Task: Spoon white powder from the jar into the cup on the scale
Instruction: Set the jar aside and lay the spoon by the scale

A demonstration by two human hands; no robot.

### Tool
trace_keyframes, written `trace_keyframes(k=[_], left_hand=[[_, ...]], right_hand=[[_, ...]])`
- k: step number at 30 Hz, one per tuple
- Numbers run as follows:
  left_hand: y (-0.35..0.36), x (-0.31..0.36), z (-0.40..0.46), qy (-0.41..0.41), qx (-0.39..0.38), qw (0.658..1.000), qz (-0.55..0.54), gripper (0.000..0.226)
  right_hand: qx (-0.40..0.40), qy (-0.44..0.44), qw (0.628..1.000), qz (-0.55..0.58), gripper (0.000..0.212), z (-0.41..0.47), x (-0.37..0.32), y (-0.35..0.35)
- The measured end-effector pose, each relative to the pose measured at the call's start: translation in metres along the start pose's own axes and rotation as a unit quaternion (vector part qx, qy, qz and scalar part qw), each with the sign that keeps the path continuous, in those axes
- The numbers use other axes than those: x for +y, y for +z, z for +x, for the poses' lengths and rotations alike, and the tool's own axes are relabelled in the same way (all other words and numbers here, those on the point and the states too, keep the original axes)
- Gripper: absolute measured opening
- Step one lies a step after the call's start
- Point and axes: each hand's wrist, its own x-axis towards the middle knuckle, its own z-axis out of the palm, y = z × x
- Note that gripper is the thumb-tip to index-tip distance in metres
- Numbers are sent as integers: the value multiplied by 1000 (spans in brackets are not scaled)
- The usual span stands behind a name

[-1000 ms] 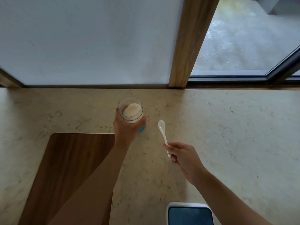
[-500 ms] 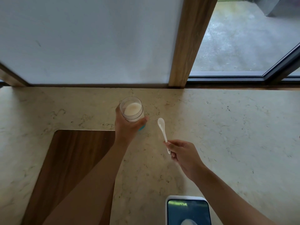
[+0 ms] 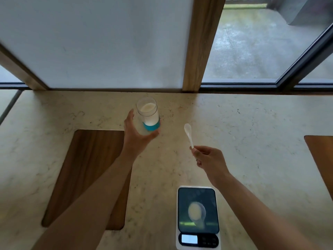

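A clear glass jar with a blue band, partly filled with white powder, stands upright on the marble counter near the back wall. My left hand is cupped loosely around its near side with fingers spread; the thumb stands a little off the glass. My right hand pinches the handle of a small white spoon, whose empty bowl points away, to the right of the jar. Close to me lies a white digital scale with a dark platform. On it stands a clear cup holding some white powder.
A dark wooden inlay is set in the counter under my left forearm, another wooden inlay at the right edge. A white wall panel, a wooden post and a window close off the back.
My left hand has loosened from a full grip on the jar to a spread cup around it. The view has tipped down, bringing the whole scale and the cup into sight.
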Motion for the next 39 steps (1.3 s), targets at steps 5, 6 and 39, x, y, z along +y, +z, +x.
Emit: trace_keyframes(k=[5, 6, 39], left_hand=[[-10, 3, -51, -30, -12, 999, -4, 120], [-10, 3, -60, -33, -18, 999, -4, 122], [21, 1, -236, -15, -181, 982, 47, 113]], right_hand=[[34, 18, 999, -3, 16, -36, 22, -33], [41, 26, 999, -1, 17, -43, 27, -40], [108, 121, 956, -246, 20, -147, 159, -108]])
